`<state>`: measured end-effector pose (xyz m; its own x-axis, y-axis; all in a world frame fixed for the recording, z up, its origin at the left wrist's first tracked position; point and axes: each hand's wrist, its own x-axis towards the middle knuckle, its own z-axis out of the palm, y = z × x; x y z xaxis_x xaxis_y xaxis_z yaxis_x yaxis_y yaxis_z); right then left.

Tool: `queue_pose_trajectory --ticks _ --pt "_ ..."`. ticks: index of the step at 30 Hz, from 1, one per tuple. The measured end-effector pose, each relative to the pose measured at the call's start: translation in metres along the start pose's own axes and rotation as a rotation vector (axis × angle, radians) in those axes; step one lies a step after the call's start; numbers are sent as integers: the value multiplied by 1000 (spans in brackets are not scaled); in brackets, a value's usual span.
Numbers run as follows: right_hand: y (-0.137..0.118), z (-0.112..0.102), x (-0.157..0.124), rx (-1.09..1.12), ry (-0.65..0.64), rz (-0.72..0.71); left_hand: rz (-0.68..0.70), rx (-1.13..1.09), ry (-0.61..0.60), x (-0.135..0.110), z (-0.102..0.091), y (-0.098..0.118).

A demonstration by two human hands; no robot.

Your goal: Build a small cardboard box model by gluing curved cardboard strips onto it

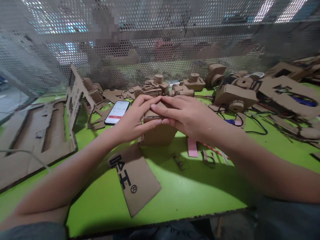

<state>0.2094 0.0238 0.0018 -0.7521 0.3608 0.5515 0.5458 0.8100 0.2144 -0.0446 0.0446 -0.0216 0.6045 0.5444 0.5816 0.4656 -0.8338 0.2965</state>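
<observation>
My left hand (133, 117) and my right hand (183, 116) meet over a small cardboard box model (158, 133), fingers pressed on its top and sides. Both hands grip it from opposite sides, and their fingertips nearly touch. Most of its top is hidden under my fingers. Nearest to my left hand, a smartphone (117, 112) lies face up with a lit timer-like screen. A flat cardboard piece with black print (135, 180) lies below my left wrist.
Several finished cardboard camera-like models (236, 93) stand along the back of the green table (160, 200). Cut cardboard sheets (37, 140) lie left, with dark cables (255, 125) and scraps right. A perforated metal screen (160, 46) rises behind.
</observation>
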Motion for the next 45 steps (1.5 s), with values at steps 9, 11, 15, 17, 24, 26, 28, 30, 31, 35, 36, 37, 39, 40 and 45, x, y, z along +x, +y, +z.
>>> queue_pose_trajectory --ticks 9,11,15,17,24,26,28,30,31,35,36,37,39,40,45 --pt "-10 -7 3 -9 -6 37 49 40 -121 1 -10 4" --pt "-13 -5 2 -13 12 54 45 39 -128 1 -10 3" --pt "-16 -1 1 -19 32 69 51 41 -136 1 -10 2" --pt "-16 1 1 -19 40 65 61 43 -125 0 -9 1" --pt "2 -9 1 106 -15 2 68 50 -63 2 -7 -4" --pt "9 -14 0 189 -56 17 70 46 -23 2 -7 -5" --pt "14 -16 0 250 -77 48 68 46 15 2 -5 -6" --pt "15 -14 1 294 -74 64 56 36 38 2 -2 -7" --pt "15 -12 2 310 -67 66 46 23 46 3 -1 -7" --pt "17 -7 3 350 -61 76 -5 -46 55 4 3 -8" --pt "19 -7 3 357 -83 76 -14 -56 54 5 3 -7" --pt "22 -9 2 361 -116 78 -22 -63 52 5 2 -7" --pt "30 -14 0 353 -197 98 -36 -71 45 6 -1 -7" --pt "34 -17 -2 342 -231 115 -40 -69 40 7 -3 -6" --pt "44 -25 -7 304 -314 189 -43 24 2 9 -19 9"
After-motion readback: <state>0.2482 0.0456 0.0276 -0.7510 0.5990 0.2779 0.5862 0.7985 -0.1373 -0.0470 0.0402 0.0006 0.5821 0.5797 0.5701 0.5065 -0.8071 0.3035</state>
